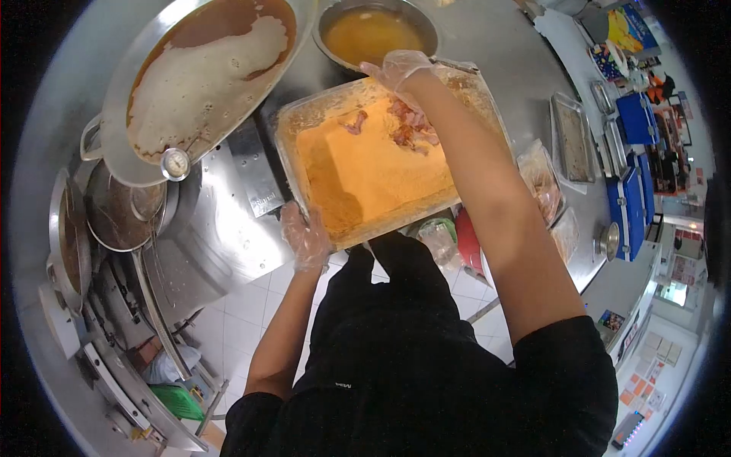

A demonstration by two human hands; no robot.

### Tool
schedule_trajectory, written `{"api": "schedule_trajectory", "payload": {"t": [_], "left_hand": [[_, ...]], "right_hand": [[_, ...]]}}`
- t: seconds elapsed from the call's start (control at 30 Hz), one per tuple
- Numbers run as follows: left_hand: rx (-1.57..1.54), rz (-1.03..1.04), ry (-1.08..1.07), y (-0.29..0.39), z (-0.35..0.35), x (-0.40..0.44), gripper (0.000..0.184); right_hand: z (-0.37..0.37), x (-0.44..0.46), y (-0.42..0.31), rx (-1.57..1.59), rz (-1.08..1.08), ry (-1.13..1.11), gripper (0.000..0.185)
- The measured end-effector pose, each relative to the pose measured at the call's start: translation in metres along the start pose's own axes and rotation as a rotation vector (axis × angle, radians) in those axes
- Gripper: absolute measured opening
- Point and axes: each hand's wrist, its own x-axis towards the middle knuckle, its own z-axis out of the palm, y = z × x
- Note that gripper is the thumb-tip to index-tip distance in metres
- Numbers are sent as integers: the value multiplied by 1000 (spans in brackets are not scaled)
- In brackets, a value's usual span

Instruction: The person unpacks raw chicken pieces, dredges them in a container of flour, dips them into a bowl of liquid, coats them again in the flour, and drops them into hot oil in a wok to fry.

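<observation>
My left hand (304,238), in a clear plastic glove, rests against the near left corner of a metal tray (474,199), its fingers apart. The tray holds a layer of orange powder (373,179). A cluster of raw meat pieces (411,129) lies on the powder under my right forearm, with one small meat piece (355,123) to its left. My right hand (402,70), also gloved, reaches across the tray's far edge to the rim of a metal bowl (432,34) of yellowish liquid. Its fingers are drawn together around something pinkish that I cannot make out.
A large pot (114,114) of brown, foamy liquid stands at upper left, with a dial thermometer (175,164) at its rim. Below it sits a long-handled strainer (156,312). Bagged food (539,179) and a shallow metal pan (572,137) lie on the right.
</observation>
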Motion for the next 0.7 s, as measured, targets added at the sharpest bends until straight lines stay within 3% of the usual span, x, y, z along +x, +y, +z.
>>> {"api": "schedule_trajectory", "payload": {"t": [0.07, 0.17, 0.37, 0.47, 0.53, 0.57, 0.63, 0.7], "left_hand": [[-42, -69, -84, 17, -10, 3, 35], [-75, 54, 20, -14, 9, 0, 33], [-229, -77, -79, -5, 4, 0, 34], [22, 162, -67, -35, 10, -10, 35], [420, 662, 32, -45, 2, -6, 36], [249, 325, -109, -48, 3, -9, 36], [150, 165, -86, -11, -4, -4, 35], [77, 20, -104, 0, -4, 3, 34]], "right_hand": [[-9, -4, -2, 22, -13, -11, 86], [-9, -4, -1, 27, -13, -10, 85], [-8, -2, -1, 19, -7, 47, 84], [-9, -9, 3, 52, 24, -70, 84], [-17, -5, 0, 42, -22, -26, 84], [-9, -8, 2, 19, -71, 62, 84], [-10, -13, -2, -3, -81, 106, 83], [-32, -16, -5, -17, -50, -51, 76]]}}
